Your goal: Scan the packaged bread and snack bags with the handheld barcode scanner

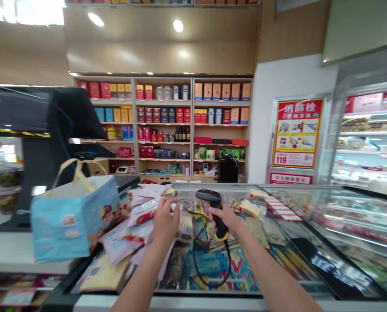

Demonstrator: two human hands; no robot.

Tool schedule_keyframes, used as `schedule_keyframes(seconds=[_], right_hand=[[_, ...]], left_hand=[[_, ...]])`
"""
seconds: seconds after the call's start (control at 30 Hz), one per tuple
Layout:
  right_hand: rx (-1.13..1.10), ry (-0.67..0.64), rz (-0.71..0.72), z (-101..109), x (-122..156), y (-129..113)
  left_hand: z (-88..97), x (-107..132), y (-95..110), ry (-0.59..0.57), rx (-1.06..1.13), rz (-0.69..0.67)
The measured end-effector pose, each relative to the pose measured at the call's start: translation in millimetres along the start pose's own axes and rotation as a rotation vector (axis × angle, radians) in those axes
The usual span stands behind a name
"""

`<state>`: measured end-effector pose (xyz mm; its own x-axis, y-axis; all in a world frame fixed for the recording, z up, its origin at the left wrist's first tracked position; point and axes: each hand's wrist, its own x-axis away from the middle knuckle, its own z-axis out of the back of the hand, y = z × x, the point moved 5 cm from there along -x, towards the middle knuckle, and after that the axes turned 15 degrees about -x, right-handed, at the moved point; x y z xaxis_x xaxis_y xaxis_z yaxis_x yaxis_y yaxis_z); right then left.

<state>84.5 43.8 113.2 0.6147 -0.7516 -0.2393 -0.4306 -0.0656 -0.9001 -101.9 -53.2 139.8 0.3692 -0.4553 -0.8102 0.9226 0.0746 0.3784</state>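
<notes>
Scanner (218,211) at centre frame fills my right hand (228,218); I'd keep its cord (229,259) clear of the pink packets (141,229) centre-left, where my left hand's (165,219) grip is unclear.

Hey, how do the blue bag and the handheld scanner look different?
The blue bag is pale with printed pictures; the scanner is black with yellow trim. The bag looks much larger than the scanner. The bag stands unheld, while the scanner is gripped in the right hand.
</notes>
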Motion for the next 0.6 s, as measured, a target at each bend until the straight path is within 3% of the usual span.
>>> schedule_keyframes(seconds=[0.1, 0.23, 0.33, 0.47, 0.6], right_hand=[[-0.031, 0.155, 0.079, 53, 15, -19], [-0.051, 0.287, 0.172, 118, 36, -46], [-0.045, 0.380, 0.237, 159, 50, -62], [-0.051, 0.564, 0.372, 200, 66, -78], [-0.061, 0.793, 0.563, 219, 85, -86]], left_hand=[[-51.6, 4, 56, -0.166, 0.086, -0.138], [-143.1, 14, 139, -0.439, 0.134, -0.334], [-207.7, 21, 196, -0.577, 0.154, -0.440], [-283.2, 23, 260, -0.659, 0.161, -0.499], [-356.6, 12, 303, -0.774, 0.061, -0.518]])
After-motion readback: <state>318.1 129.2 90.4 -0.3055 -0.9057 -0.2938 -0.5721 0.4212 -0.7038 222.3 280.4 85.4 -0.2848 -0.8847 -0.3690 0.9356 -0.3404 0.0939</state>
